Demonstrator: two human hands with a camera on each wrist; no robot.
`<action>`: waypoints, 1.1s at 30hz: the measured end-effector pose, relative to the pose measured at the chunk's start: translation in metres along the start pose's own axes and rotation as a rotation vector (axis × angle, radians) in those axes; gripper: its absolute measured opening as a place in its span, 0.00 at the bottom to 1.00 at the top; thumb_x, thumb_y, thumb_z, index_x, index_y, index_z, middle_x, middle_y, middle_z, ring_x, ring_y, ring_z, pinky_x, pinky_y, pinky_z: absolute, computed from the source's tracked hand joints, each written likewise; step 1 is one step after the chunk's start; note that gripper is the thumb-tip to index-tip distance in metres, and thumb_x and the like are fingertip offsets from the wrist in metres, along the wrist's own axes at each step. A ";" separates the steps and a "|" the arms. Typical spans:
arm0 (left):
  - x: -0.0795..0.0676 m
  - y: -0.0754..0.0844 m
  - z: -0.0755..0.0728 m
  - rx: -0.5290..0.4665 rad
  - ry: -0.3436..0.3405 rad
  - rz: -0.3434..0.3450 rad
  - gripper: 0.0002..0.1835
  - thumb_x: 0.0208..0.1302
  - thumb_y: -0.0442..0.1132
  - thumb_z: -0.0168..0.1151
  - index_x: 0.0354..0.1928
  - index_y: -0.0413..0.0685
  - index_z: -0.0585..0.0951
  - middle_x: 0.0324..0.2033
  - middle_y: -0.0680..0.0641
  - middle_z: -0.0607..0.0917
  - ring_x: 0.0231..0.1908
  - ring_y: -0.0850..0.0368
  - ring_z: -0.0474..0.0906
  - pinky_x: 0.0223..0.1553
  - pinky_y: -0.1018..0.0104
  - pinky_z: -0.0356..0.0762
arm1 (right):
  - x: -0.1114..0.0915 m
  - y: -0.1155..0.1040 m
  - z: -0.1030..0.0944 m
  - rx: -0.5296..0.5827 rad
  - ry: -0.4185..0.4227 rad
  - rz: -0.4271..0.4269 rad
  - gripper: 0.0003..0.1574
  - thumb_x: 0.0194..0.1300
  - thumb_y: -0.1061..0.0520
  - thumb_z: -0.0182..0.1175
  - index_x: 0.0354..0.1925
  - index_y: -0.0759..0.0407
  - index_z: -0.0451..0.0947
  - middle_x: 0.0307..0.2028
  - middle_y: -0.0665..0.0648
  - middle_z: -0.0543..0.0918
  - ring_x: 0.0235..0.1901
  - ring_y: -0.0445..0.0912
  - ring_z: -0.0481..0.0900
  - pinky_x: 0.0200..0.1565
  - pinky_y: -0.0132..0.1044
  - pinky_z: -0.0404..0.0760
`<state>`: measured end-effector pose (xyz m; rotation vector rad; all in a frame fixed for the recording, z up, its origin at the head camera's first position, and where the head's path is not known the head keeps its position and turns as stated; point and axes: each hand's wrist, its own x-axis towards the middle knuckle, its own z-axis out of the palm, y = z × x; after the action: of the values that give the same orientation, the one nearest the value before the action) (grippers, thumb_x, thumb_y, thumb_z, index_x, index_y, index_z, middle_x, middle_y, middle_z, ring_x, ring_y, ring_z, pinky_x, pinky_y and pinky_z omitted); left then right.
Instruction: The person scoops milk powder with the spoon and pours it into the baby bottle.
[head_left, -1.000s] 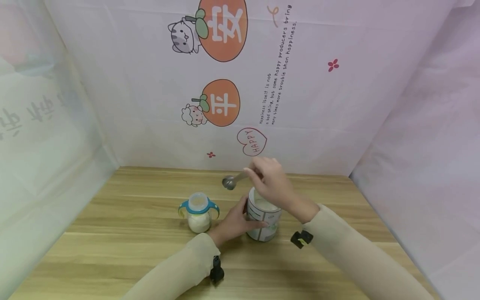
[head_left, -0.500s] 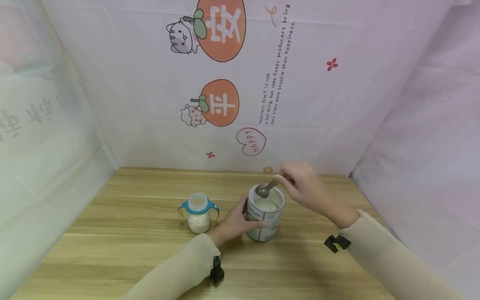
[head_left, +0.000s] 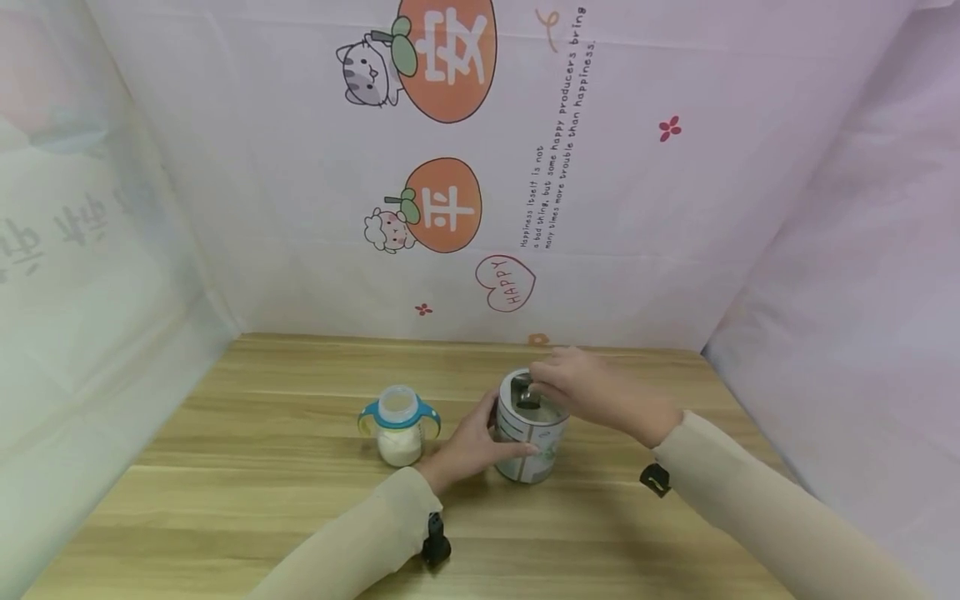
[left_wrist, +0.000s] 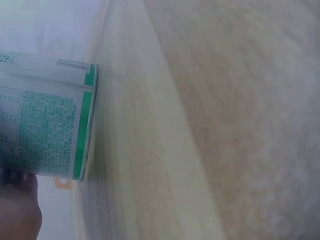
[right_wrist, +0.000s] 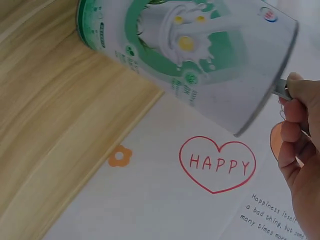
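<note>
A white and green milk powder can (head_left: pixel 534 454) stands uncovered on the table, pale powder inside. My left hand (head_left: pixel 472 446) grips its left side, thumb across the front. In the left wrist view, part of the left hand (left_wrist: pixel 19 212) shows against the can (left_wrist: pixel 50 125). My right hand (head_left: pixel 592 387) is over the rim and pinches a metal measuring spoon (head_left: pixel 528 395), whose head is inside the mouth. The right wrist view shows the right hand (right_wrist: pixel 305 125) holding the spoon's handle (right_wrist: pixel 281 89) at the rim; the can hides the head there.
Left of the can stands an uncapped baby bottle (head_left: pixel 400 447) with a blue two-handled collar and white powder in it. Behind the wooden table (head_left: pixel 247 483) rises a printed white cloth (head_left: pixel 630 250); more cloth hangs at both sides.
The right hand has drawn the spoon back from left of the can to over its mouth, then lowered it inside. The left hand and the bottle stay put.
</note>
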<state>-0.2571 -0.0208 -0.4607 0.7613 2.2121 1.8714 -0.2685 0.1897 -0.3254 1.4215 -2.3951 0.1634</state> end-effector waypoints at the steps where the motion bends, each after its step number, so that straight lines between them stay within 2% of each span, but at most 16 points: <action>1: 0.000 -0.001 0.000 -0.001 -0.001 -0.003 0.50 0.57 0.52 0.76 0.75 0.78 0.54 0.64 0.60 0.71 0.63 0.60 0.69 0.65 0.51 0.66 | 0.001 0.001 0.003 -0.002 -0.005 -0.020 0.11 0.64 0.60 0.69 0.33 0.53 0.74 0.29 0.45 0.78 0.31 0.40 0.75 0.36 0.35 0.80; 4: 0.001 -0.003 -0.001 -0.004 0.001 -0.011 0.51 0.57 0.52 0.76 0.75 0.77 0.53 0.64 0.59 0.71 0.64 0.59 0.69 0.65 0.50 0.65 | 0.002 0.003 0.008 -0.027 -0.021 -0.072 0.12 0.62 0.61 0.70 0.33 0.54 0.74 0.28 0.47 0.77 0.30 0.41 0.73 0.34 0.32 0.79; 7: 0.001 -0.004 0.000 -0.002 0.004 -0.017 0.51 0.56 0.52 0.77 0.75 0.76 0.53 0.64 0.58 0.71 0.64 0.59 0.68 0.65 0.49 0.65 | 0.003 0.001 0.007 -0.095 -0.071 -0.104 0.13 0.60 0.60 0.73 0.33 0.55 0.75 0.27 0.48 0.78 0.29 0.41 0.72 0.32 0.30 0.78; 11: 0.001 -0.004 0.001 0.009 0.009 -0.028 0.51 0.56 0.54 0.76 0.75 0.77 0.53 0.64 0.58 0.72 0.64 0.60 0.68 0.65 0.49 0.65 | 0.003 -0.003 0.004 -0.122 -0.146 -0.126 0.13 0.58 0.62 0.73 0.32 0.55 0.76 0.26 0.47 0.80 0.27 0.40 0.73 0.29 0.27 0.76; 16: 0.000 -0.004 0.001 0.006 0.013 -0.038 0.51 0.56 0.55 0.76 0.75 0.78 0.53 0.64 0.59 0.72 0.64 0.60 0.68 0.65 0.49 0.65 | 0.001 -0.006 0.002 -0.044 -0.195 -0.144 0.13 0.59 0.66 0.71 0.30 0.55 0.75 0.26 0.47 0.79 0.28 0.39 0.75 0.29 0.23 0.76; 20: 0.000 -0.004 0.001 -0.007 0.011 -0.024 0.51 0.57 0.53 0.76 0.75 0.77 0.53 0.65 0.58 0.71 0.64 0.60 0.69 0.65 0.49 0.66 | 0.001 -0.009 0.000 0.041 -0.220 -0.112 0.11 0.63 0.64 0.68 0.30 0.55 0.75 0.27 0.47 0.79 0.30 0.38 0.77 0.32 0.24 0.78; 25: 0.000 -0.006 0.002 -0.011 0.007 -0.010 0.50 0.58 0.53 0.76 0.76 0.76 0.53 0.66 0.54 0.71 0.63 0.60 0.69 0.64 0.49 0.66 | 0.003 -0.012 -0.003 0.121 -0.256 -0.050 0.15 0.65 0.64 0.66 0.27 0.53 0.71 0.25 0.45 0.72 0.28 0.37 0.71 0.29 0.26 0.76; 33: 0.001 -0.007 0.002 0.003 0.007 -0.008 0.51 0.57 0.55 0.76 0.76 0.74 0.52 0.65 0.58 0.71 0.63 0.60 0.69 0.64 0.49 0.66 | 0.004 -0.013 -0.006 0.183 -0.313 0.022 0.16 0.68 0.64 0.64 0.28 0.51 0.70 0.24 0.44 0.68 0.27 0.37 0.67 0.28 0.29 0.73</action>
<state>-0.2592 -0.0196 -0.4680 0.7463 2.2199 1.8699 -0.2573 0.1816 -0.3193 1.6048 -2.7079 0.1806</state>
